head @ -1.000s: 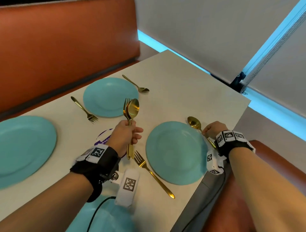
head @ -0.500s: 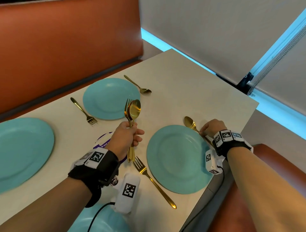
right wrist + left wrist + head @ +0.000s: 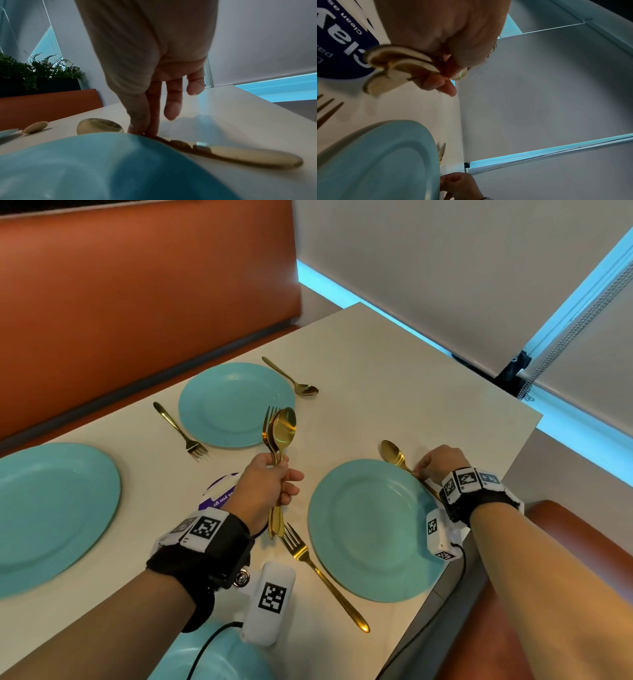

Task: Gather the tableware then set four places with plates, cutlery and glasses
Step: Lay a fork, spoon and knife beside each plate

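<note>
My left hand (image 3: 281,477) grips a bundle of gold cutlery (image 3: 282,429), a fork and spoons, upright above the white table (image 3: 394,371); the handle ends (image 3: 399,63) stick out below the fist. My right hand (image 3: 419,470) pinches the handle of a gold spoon (image 3: 394,453) lying at the right rim of the near teal plate (image 3: 370,529). Thumb and forefinger (image 3: 142,132) meet on that handle (image 3: 248,155). A gold fork (image 3: 322,573) lies left of this plate. The far plate (image 3: 236,404) has a fork (image 3: 180,428) and a spoon (image 3: 294,380) beside it.
Another teal plate (image 3: 51,515) sits at the left and one (image 3: 212,659) at the bottom edge under my left wrist. A purple sticker (image 3: 219,494) marks the table's middle. Orange benches (image 3: 137,285) flank the table; its right edge (image 3: 479,525) is close to my right wrist.
My right hand has nudged the spoon slightly forward along the near plate's rim. The left hand still holds the bundle upright in about the same place.
</note>
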The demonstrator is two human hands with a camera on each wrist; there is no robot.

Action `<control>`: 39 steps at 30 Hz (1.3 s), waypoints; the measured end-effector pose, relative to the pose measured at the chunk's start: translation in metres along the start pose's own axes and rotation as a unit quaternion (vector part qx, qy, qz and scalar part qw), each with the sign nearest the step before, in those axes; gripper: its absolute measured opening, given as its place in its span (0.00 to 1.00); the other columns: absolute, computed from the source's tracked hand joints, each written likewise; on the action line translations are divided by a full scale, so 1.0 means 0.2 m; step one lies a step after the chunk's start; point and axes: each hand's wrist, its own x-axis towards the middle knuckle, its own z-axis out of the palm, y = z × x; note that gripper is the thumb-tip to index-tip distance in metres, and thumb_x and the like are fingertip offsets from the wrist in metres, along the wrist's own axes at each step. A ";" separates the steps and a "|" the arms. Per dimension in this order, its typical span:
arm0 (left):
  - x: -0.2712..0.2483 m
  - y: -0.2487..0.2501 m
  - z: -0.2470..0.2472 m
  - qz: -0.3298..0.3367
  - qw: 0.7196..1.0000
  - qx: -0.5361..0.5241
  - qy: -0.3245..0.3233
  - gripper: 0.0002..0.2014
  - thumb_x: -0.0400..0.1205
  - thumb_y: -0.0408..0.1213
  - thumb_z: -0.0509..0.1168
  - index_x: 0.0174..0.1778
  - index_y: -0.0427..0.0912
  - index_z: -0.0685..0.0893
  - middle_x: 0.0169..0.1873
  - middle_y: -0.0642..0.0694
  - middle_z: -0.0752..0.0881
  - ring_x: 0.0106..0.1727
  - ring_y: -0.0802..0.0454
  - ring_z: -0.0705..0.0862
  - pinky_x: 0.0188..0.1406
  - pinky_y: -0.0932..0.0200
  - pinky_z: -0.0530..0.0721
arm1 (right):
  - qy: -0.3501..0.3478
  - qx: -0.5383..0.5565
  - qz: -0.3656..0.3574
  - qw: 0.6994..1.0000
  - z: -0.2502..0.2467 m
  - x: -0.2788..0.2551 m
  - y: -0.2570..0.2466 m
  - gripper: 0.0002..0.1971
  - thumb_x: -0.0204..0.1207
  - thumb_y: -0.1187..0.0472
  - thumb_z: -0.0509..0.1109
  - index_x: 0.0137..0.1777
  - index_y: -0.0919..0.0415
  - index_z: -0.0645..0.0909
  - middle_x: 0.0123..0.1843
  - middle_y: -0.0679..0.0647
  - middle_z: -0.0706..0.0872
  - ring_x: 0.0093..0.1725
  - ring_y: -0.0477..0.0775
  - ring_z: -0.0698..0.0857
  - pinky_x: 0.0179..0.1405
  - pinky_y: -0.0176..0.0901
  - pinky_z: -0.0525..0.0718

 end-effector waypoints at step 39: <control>-0.73 -0.05 -1.15 -0.001 0.972 0.202 -0.119 0.02 0.87 0.32 0.56 0.51 0.42 0.74 0.40 0.44 0.89 0.25 0.57 0.71 0.22 0.68 0.69 | -0.019 -0.124 -0.485 0.865 0.46 -1.62 -1.25 0.13 0.82 0.56 0.62 0.60 0.50 0.85 0.57 0.47 0.88 0.59 0.50 0.82 0.56 0.46 0.79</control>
